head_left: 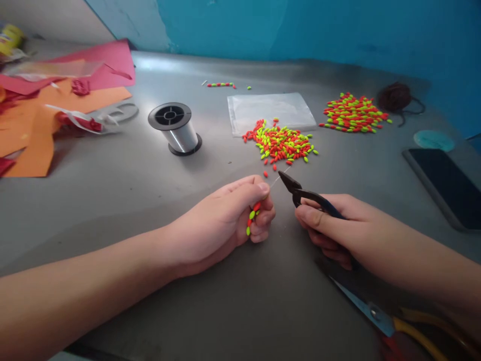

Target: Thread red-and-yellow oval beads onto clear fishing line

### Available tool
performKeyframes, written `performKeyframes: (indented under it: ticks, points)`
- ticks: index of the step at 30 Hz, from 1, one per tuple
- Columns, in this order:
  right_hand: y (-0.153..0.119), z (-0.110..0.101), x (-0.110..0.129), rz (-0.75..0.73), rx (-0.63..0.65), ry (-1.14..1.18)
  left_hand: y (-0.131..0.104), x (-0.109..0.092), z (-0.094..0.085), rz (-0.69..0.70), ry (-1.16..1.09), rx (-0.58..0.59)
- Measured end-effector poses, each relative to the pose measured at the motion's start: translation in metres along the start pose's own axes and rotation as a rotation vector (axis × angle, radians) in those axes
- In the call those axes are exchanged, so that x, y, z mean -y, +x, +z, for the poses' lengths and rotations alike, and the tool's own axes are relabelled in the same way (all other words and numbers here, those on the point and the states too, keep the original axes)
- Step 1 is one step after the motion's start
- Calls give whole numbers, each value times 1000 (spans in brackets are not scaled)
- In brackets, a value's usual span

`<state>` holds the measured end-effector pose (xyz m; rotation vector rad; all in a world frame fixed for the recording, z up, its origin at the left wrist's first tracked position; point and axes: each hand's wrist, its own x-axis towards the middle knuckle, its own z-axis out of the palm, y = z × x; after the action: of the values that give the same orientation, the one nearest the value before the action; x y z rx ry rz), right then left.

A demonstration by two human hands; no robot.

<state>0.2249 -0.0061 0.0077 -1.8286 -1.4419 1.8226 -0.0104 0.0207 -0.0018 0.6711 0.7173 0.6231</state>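
Observation:
My left hand [240, 210] is closed on a short string of red and green beads [252, 214], pinched between thumb and forefinger. A thin clear line [275, 180] sticks out past the fingertips. My right hand [330, 225] grips dark pliers [296, 189], whose pointed jaws are beside that line; whether they touch it is unclear. Just beyond both hands lies a loose pile of red and green beads [283, 143], partly on a clear plastic bag [270, 108]. A spool of clear line [182, 136] stands upright to the left.
A second bead pile [353, 114] and dark yarn [394, 97] lie at the back right. A phone [449, 185] is at the right, scissors [376, 312] under my right forearm. Orange paper [33, 145] covers the left side. A beaded strand [221, 84] lies near the wall.

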Motion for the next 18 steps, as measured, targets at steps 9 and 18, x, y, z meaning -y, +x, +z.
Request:
performKeyframes:
  ticks: [9, 18]
  points:
    - [3, 1, 8, 16, 52, 149, -2, 1, 0, -3, -17, 7]
    - [6, -6, 8, -19, 124, 171, -1, 0, 1, 1, 22, -29]
